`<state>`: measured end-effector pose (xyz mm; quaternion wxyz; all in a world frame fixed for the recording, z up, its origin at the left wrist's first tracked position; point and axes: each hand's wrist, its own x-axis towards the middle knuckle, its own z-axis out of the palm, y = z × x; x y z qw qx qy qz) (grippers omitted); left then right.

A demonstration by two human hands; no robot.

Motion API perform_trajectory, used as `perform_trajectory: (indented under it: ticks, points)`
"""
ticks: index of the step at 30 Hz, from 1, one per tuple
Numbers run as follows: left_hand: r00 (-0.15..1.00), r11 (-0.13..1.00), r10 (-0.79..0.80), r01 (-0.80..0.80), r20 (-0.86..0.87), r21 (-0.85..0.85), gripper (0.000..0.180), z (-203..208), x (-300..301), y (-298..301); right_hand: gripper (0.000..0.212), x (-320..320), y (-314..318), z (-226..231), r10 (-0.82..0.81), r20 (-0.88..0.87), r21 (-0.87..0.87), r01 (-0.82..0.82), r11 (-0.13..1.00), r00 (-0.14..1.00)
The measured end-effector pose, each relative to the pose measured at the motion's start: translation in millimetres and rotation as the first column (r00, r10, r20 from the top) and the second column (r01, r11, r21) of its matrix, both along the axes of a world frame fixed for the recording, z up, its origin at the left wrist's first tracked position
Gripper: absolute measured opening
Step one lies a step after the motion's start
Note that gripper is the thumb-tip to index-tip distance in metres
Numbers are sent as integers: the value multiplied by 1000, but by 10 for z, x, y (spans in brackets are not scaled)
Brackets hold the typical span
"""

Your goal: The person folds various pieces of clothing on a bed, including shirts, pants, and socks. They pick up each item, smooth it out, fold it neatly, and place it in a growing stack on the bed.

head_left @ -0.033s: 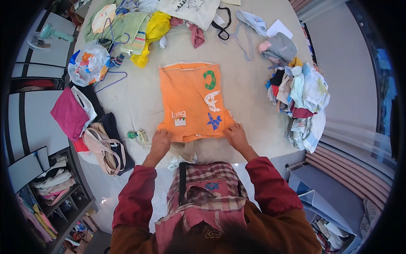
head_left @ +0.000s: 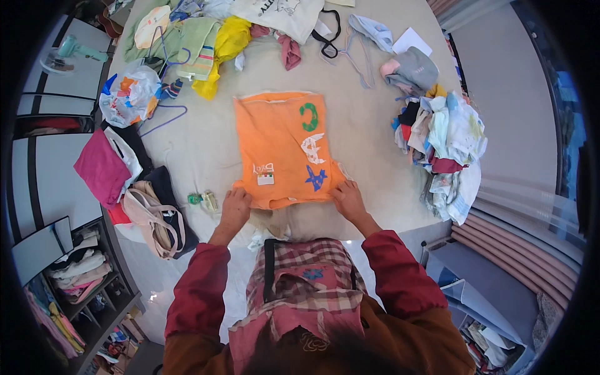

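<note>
An orange shirt (head_left: 275,137) lies spread flat in front of me, with green, white and blue printed shapes down its right side and a small patch at its lower left. At its near left corner, the fingers of my left hand (head_left: 237,207) are closed on the cloth. My right hand (head_left: 347,199) grips the near right corner the same way. The fingertips of both hands are partly hidden by the cloth and the knuckles. Left of my left hand lies a small green and clear item (head_left: 203,200), too small to make out.
A heap of mixed clothes (head_left: 447,134) sits at the right, below a grey cap (head_left: 412,69). Along the left are purple hangers (head_left: 169,119), a plastic bag (head_left: 130,94) and a pile with a magenta cloth (head_left: 106,165). Yellow cloth (head_left: 228,47) and a white bag (head_left: 281,15) lie far back.
</note>
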<state>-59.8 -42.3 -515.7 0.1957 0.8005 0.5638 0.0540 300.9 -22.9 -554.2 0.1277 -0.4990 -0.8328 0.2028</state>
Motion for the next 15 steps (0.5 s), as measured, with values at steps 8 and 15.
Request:
perform_trajectory:
  ticks: [8,15]
  points:
    - [994,986,104,-106,17,133,8,137,-152,251,17,-76,-117,-30,-29,-32,-4,29,1000,999]
    - [940,941,334,-336,-64,-34,12,230,31,449,18,-143,-160,-41,-82,-50,9,83,997,995]
